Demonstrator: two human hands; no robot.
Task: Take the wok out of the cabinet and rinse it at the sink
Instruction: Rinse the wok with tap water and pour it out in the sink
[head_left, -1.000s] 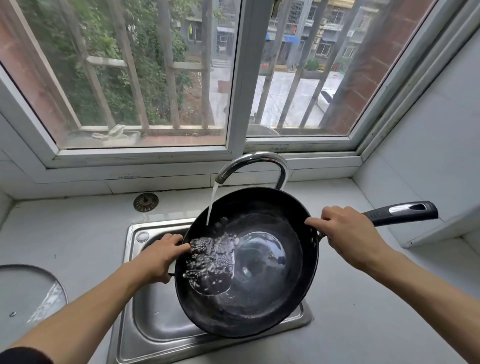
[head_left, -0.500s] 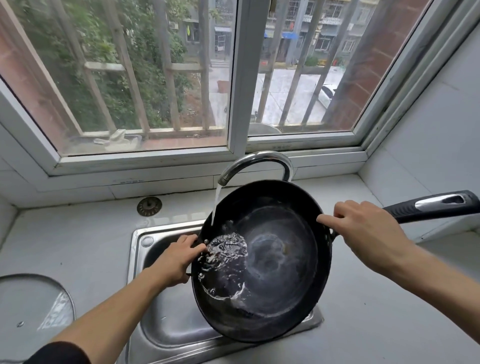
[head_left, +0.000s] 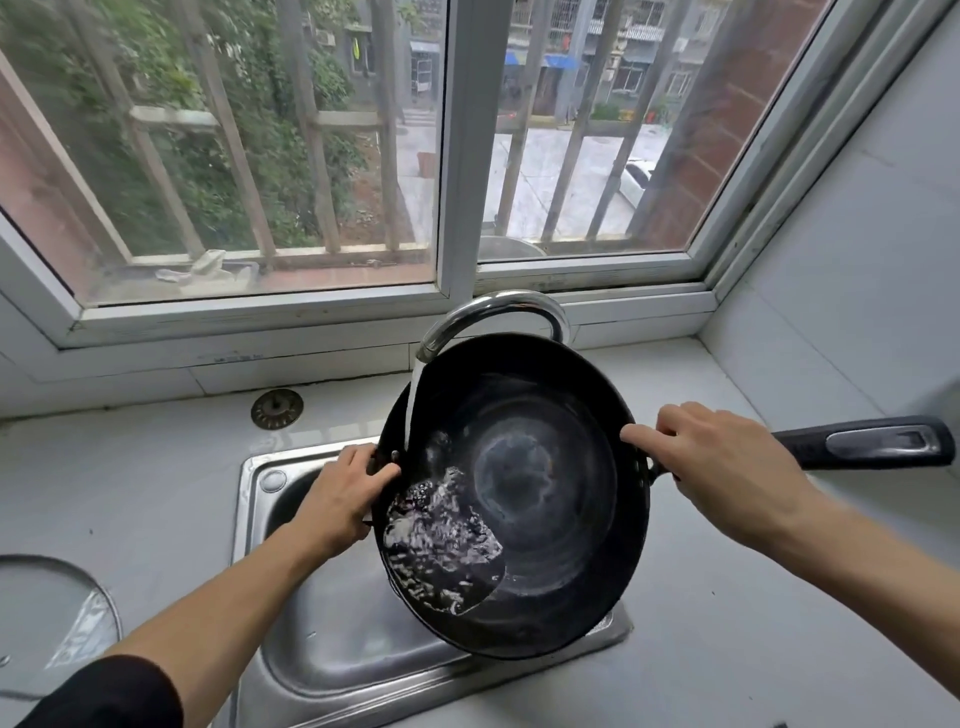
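Between both grips: wok (head_left: 540, 499) held tilted over sink (head_left: 337, 644), left rim low. Left hand (head_left: 343, 504) grip pinching rim, right hand (head_left: 727, 473) curled round handle base. Since second ago wok shifted right, pooled water slid toward left grip; faucet (head_left: 493, 317) stream landing just inside rim: rinse underway. Beyond right grip, handle nears wall; table open below, window sill close behind.
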